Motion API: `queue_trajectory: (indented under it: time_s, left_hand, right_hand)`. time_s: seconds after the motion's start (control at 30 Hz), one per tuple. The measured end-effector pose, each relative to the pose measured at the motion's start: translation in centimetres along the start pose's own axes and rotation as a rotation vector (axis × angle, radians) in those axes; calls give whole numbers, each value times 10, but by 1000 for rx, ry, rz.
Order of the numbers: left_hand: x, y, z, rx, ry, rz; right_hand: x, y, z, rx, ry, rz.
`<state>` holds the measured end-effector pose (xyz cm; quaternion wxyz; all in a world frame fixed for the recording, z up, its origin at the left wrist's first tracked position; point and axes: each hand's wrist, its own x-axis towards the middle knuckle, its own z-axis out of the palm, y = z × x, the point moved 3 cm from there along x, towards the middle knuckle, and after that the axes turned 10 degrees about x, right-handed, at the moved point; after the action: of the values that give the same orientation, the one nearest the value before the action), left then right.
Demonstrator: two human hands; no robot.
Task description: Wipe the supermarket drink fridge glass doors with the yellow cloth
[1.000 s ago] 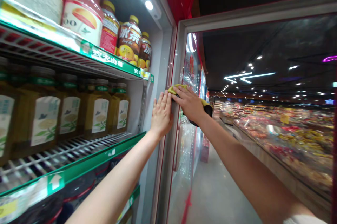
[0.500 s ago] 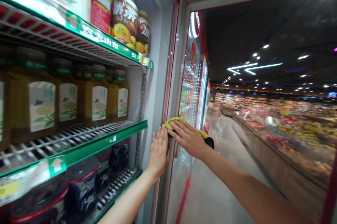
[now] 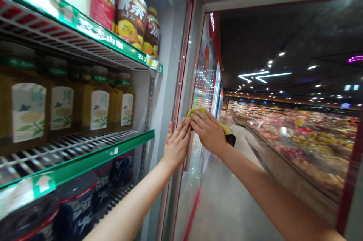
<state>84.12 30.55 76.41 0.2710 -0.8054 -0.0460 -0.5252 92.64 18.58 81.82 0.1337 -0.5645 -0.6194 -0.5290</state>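
Note:
A glass fridge door (image 3: 188, 74) stands swung out with its metal frame running upright in front of me. My right hand (image 3: 210, 131) presses a yellow cloth (image 3: 200, 112) against the door beside that frame; part of the cloth with a dark edge (image 3: 230, 139) hangs out past the wrist. Just left of it, my left hand (image 3: 177, 144) lies against the frame, fingers stretched out and nothing seen in it. Its fingertips come close to the cloth and the right fingers; whether they touch it I cannot tell.
Green-edged wire shelves (image 3: 107, 158) fill the fridge at left. They carry amber bottles (image 3: 99, 101), iced tea bottles (image 3: 132, 10) and dark-labelled bottles (image 3: 75, 210). Through the glass, a grey floor (image 3: 229, 195) and a long produce display (image 3: 306, 146) show.
Both hands have moved up and a little right along the door, the cloth going with the right hand. The view has shifted slightly, and the shelves sit further left.

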Motion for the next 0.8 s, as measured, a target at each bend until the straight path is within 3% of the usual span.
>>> queue_trajectory:
  time_s: [0.1,0.2,0.27,0.43,0.5,0.57,0.7,0.77,0.8]
  left_hand:
    - [-64,17,6,13,8,40]
    - [-86,24,10,19,-5,85]
    - [-66,22,9,1,-20,78]
    - [39,17,-1,-74,-12,8]
    - [51,24,-1,-97,-17,-1]
    - [31,35,1,-108,-30,3]
    - [-51,52,9,-112,-33,118]
    - [-68,51,11,-119,-29,183]
    - [-64,48,11,-123,-22,192]
  right_hand:
    - [-43,-32,14,-34,-23,-141]
    - [-57,-36,11,-40,-56,-240]
    - [-45,-18,-1,-27,-82,-247]
    - [-3,51,-45,-65,-10,-20]
    - [-11,56,-50,-88,12,42]
    - [-36,42,-47,-105,29,16]
    - [-95,-5,-25,-81,-19,-184]
    - [-102,-12,-19,-67,-61,-233]
    - [-98,-8,-19,-71,-64,-224]
